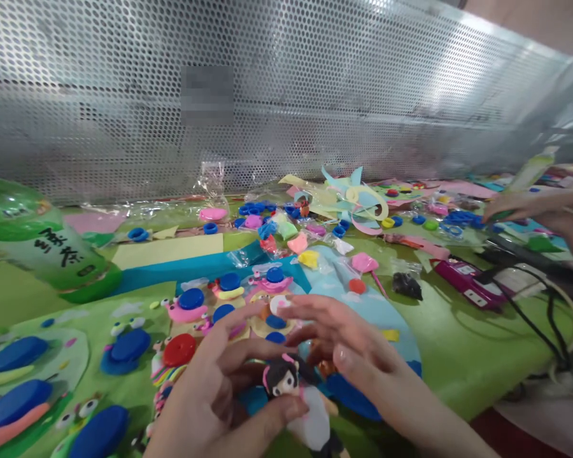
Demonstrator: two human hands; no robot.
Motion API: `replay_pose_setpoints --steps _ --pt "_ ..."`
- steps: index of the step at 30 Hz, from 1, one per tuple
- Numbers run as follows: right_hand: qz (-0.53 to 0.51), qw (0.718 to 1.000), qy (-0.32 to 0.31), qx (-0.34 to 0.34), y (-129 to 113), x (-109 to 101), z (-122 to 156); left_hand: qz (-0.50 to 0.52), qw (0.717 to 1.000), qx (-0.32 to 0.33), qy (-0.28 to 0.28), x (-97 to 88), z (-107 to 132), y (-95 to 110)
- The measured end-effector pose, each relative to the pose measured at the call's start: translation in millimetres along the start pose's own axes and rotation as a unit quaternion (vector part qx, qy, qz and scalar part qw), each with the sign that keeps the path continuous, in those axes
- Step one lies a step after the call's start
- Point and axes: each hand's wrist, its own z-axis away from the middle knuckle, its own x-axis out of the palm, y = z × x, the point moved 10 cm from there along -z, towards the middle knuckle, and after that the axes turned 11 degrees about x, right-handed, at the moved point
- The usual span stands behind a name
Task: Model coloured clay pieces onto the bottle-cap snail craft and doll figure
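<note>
At the bottom centre, my left hand [219,388] holds a clay doll [310,413] with black hair, pink hair ties and a white top. Its thumb presses just below the doll's head, and its other fingers arch above. My right hand [358,356] curves over from the right with fingers and thumb apart, close to the doll's hair and my left fingertips. Whether it touches the doll I cannot tell. Beneath both hands lie paper sheets with clay snails on blue bottle caps [191,299] and a red cap [179,350]. A round white piece [281,305] shows near my right fingertips.
A green tea bottle [48,248] stands at the left. Several clay packets [308,257], paper strips [363,200] and blue caps lie along the perforated metal panel [286,95]. A purple power strip [470,283] with cables is at the right, near another person's hand [530,207].
</note>
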Motion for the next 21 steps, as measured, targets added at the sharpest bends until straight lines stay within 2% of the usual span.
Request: replay_pose_setpoints --steps 2,4,6,9,12,18,21 --pt "0.006 0.998 -0.021 0.056 15.7 3.7 3.2 -0.012 1.000 0.006 -0.025 0.6 -3.6 -1.0" --pt "0.011 0.994 -0.032 0.103 30.1 6.9 5.3 -0.036 0.997 -0.003 -0.074 3.5 -5.8 -6.1" --pt "-0.008 0.993 -0.033 0.112 35.6 8.5 4.9 -0.055 0.992 0.001 -0.110 3.3 -7.5 -9.4" --pt "-0.026 0.994 -0.028 0.101 35.5 8.5 2.3 -0.069 0.990 0.011 -0.119 0.0 -9.5 -10.6" --pt "-0.002 0.996 -0.019 0.090 33.1 7.1 2.1 -0.079 0.992 0.021 -0.098 1.3 -8.7 -5.6" --pt "-0.009 0.995 -0.015 0.094 35.5 6.5 4.1 -0.045 0.998 0.027 0.034 -2.2 0.8 12.6" --pt "-0.016 0.995 -0.019 0.098 36.7 7.7 3.6 -0.047 0.998 0.023 0.035 -5.9 0.5 10.9"
